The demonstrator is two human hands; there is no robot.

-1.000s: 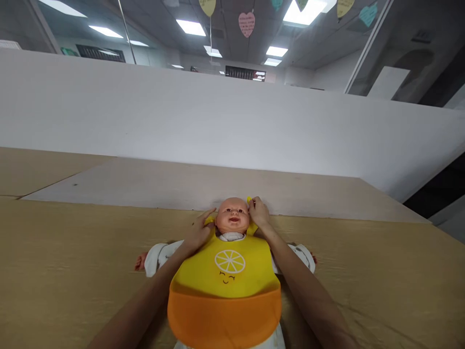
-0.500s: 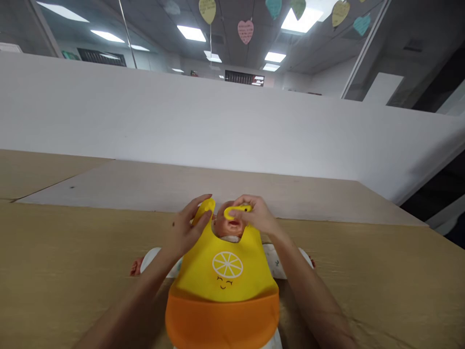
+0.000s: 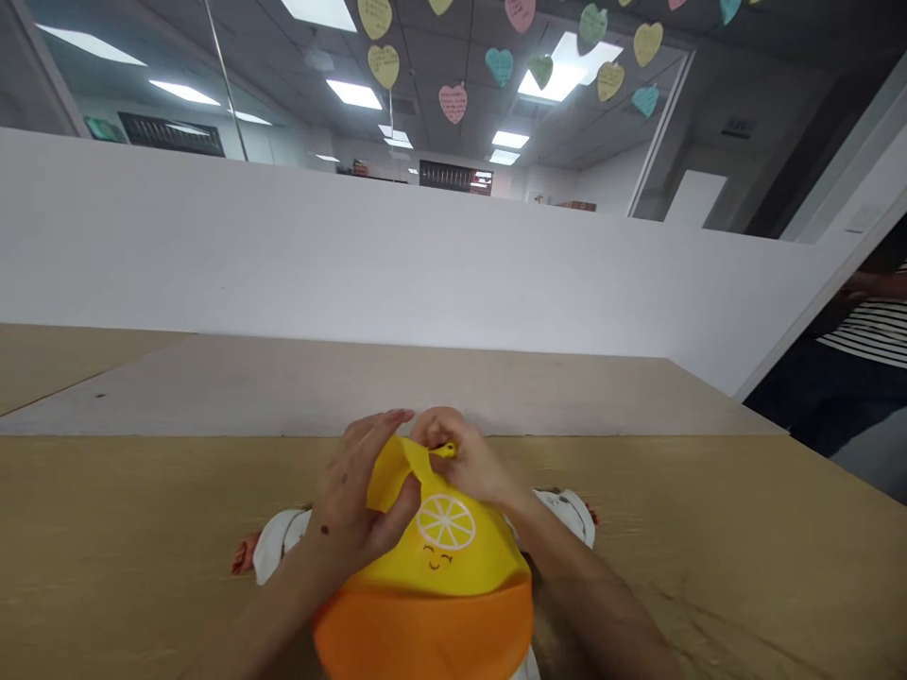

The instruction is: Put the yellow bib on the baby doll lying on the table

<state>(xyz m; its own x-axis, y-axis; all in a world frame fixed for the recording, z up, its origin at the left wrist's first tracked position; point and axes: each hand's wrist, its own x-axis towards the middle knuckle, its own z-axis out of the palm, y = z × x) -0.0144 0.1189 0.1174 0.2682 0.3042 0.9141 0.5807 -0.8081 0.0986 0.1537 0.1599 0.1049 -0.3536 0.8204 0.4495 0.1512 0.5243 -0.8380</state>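
A baby doll in white clothes [image 3: 280, 548] lies on its back on the wooden table [image 3: 709, 548], its head hidden behind my hands. Over its chest lies a yellow silicone bib [image 3: 443, 552] with a lemon-slice face and an orange catch pocket. My left hand [image 3: 354, 501] pinches the bib's left neck strap, which is folded over toward the middle. My right hand [image 3: 464, 458] is closed on the right strap's end, and both straps meet above the bib's top edge.
A lighter board [image 3: 354, 382] lies on the table beyond the doll, against a white partition wall [image 3: 425, 274]. At the far right a person in a striped top [image 3: 875, 326] stands past the table's edge. Paper hearts hang from the ceiling.
Both hands lifted the bib straps from beside the doll's head and brought them together over its face. The view tilted down a little and the person at the right came into view.
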